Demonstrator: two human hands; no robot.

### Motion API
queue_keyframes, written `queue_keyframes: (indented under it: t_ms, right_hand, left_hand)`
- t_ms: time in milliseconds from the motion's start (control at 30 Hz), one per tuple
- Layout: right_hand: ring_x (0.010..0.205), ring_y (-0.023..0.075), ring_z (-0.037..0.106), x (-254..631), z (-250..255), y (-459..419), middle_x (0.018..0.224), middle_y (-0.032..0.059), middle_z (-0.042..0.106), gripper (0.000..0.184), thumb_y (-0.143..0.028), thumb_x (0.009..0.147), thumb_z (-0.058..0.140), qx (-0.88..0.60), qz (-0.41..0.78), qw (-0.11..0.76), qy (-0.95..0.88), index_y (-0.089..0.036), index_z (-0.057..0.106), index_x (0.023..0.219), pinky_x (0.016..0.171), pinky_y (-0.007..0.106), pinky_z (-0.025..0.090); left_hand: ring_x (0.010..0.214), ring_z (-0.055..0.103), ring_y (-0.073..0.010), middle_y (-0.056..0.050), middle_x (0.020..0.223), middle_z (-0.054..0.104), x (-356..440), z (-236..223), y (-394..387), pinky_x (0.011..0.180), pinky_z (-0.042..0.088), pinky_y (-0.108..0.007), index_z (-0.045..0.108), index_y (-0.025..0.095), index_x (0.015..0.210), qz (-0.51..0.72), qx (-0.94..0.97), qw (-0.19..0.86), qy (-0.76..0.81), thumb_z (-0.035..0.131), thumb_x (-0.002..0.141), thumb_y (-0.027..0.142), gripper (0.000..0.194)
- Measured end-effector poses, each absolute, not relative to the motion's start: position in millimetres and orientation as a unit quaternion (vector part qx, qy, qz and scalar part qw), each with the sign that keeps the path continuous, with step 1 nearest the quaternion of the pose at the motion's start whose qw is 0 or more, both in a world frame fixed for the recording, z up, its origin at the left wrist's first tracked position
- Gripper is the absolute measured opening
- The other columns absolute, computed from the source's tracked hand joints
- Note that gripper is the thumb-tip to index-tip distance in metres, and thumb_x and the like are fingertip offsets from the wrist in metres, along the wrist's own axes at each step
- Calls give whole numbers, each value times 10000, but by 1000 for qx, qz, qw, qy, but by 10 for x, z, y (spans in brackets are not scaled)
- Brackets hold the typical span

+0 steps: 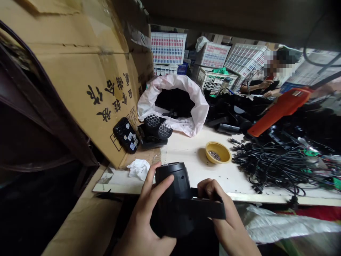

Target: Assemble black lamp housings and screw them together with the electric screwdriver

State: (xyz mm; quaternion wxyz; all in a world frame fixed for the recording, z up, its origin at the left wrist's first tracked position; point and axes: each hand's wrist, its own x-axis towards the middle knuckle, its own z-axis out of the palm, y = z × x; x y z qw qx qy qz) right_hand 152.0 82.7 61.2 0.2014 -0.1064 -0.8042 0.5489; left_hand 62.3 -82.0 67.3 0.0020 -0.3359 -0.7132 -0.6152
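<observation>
- Where the workbench (186,170) met the stacked stock at far left, a large cardboard carton (80,71) leaned against the bench end, printed with black Chinese characters.
- A black sticker-covered case (125,135) rested against the carton's lower face, just beside a black appliance (154,131) with two honeycomb grilles.
- A crumpled white tissue (138,169) lay on the bench, just beyond the left hand.
- The left hand (144,209) was closed around the barrel, with fingers (162,183) and thumb curled narrowly against it.
- The black hair dryer (173,202) was held in both hands over the bench's front edge, barrel upright and a flat black section extending right. A small hole showed in the barrel.
- A pale plastic sack (173,103) lay on the bench behind it, looped around dark items. White crates (167,48) were stacked beyond.
- A yellow bowl (218,153) held small metal screws (214,155), well ahead of the hands.
- The right hand (215,202) gripped the flat section, its fingers (210,188) folded over the top edge.
- A heap of black electrical cords (274,167) covered the bench to the right, below an orange tool (279,112).
- A co-worker's forearm (257,86) showed at the far table, apart from this work.
</observation>
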Motion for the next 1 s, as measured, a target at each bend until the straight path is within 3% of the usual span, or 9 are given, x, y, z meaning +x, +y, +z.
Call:
queue_keyframes:
  t_ms: [233,533,733,867,1000]
  right_hand:
    - [687,161,407,1496,601,836,785,-10,466,197,-344,912,413,-119,544,186,-810,-247,323,766,606,272,379]
    - [714,165,416,1475,557,848,805,-9,471,252,-426,950,391,-114,551,171,-809,-246,334,784,638,281,377]
    - [715,162,416,1469,481,855,802,-14,457,285,-451,964,388,-113,571,167,-796,-241,339,777,659,291,371]
    - [703,157,405,1471,450,858,788,-21,438,297,-452,964,398,-113,582,161,-789,-238,335,767,650,290,358]
    - [698,153,401,1471,437,858,777,-25,431,318,-474,966,400,-112,590,162,-783,-235,341,764,652,290,352]
  left_hand:
    - [1290,504,-401,-81,1504,417,561,674,-911,970,529,-515,607,337,1292,-570,-331,-13,-752,689,613,152,708]
    - [1372,402,-388,-73,1506,421,585,633,-936,1099,399,-518,561,330,1346,-529,-321,-2,-786,667,618,139,761]
    - [1354,437,-370,-39,1515,417,551,664,-932,1062,455,-498,535,354,1368,-515,-345,-1,-785,632,622,125,786]
    - [1304,499,-365,-42,1521,407,522,680,-926,946,557,-447,503,345,1395,-504,-396,12,-768,602,620,97,820]
    - [1325,478,-338,-42,1541,376,552,697,-893,1024,496,-432,499,337,1391,-538,-387,-21,-749,606,666,67,781]
